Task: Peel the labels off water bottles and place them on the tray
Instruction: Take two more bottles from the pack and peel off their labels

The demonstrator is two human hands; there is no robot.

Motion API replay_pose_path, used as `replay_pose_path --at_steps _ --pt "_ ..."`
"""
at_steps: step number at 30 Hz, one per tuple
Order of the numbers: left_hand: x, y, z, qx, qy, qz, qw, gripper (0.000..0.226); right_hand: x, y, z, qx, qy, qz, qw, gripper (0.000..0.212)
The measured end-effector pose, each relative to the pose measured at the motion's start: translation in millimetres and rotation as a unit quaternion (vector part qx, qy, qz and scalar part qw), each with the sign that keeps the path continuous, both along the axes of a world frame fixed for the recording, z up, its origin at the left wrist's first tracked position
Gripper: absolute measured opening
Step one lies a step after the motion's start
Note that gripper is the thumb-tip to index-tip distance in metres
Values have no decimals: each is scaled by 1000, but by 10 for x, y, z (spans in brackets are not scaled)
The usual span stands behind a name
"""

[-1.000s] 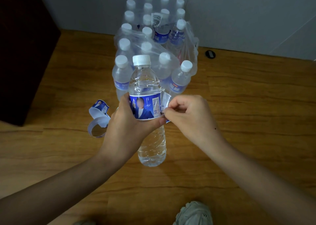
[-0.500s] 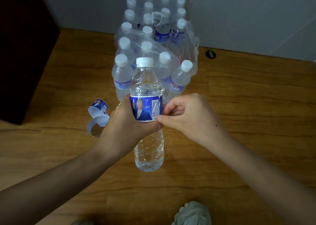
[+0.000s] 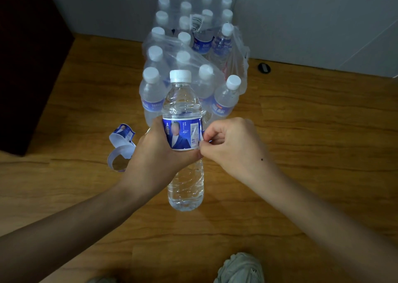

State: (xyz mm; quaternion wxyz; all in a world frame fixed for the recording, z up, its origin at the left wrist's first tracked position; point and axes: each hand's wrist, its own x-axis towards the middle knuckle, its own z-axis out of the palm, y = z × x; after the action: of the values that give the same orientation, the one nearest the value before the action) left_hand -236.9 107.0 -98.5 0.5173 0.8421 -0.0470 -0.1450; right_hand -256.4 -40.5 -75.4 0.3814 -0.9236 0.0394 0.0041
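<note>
While the water bottle (image 3: 185, 132) is held upright above the wooden floor (image 3: 301, 153), it is gripped around its middle by the left hand (image 3: 159, 153), thumb and fingers closed on the blue label (image 3: 183, 135) from the left side. The right hand (image 3: 232, 144) is brought against the label's right edge, thumb and forefinger pinched together there; whether a loose corner of the label is actually caught between them cannot be told. The label is seen wrapped fully round the bottle. The white cap (image 3: 180, 76) is on, and clear water fills the body.

Peeled labels (image 3: 121, 147) are noted curled on the floor just left of the left hand, white backing showing. A shrink-wrapped pack of bottles (image 3: 189, 52) stands beyond the held bottle, reaching back to the grey wall (image 3: 312, 24); its film is torn open at the near end. A dark cabinet (image 3: 28, 67) is at the floor's far left edge. A small black disc (image 3: 264, 68) lies near the wall, right of the pack. A pale shoe (image 3: 239, 269) is visible at the near edge.
</note>
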Motion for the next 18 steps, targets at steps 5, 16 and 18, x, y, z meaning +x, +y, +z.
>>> replay_pose_path --at_steps 5,16,18 --pt "-13 -16 15 -6 2 2 1000 62 -21 -25 3 -1 -2 -5 1000 12" --pt "1 -19 49 -50 15 -6 999 50 -50 -138 25 102 50 -18 993 12" --pt "0 -24 56 -34 1 -8 999 55 -62 -110 60 90 50 -12 995 7"
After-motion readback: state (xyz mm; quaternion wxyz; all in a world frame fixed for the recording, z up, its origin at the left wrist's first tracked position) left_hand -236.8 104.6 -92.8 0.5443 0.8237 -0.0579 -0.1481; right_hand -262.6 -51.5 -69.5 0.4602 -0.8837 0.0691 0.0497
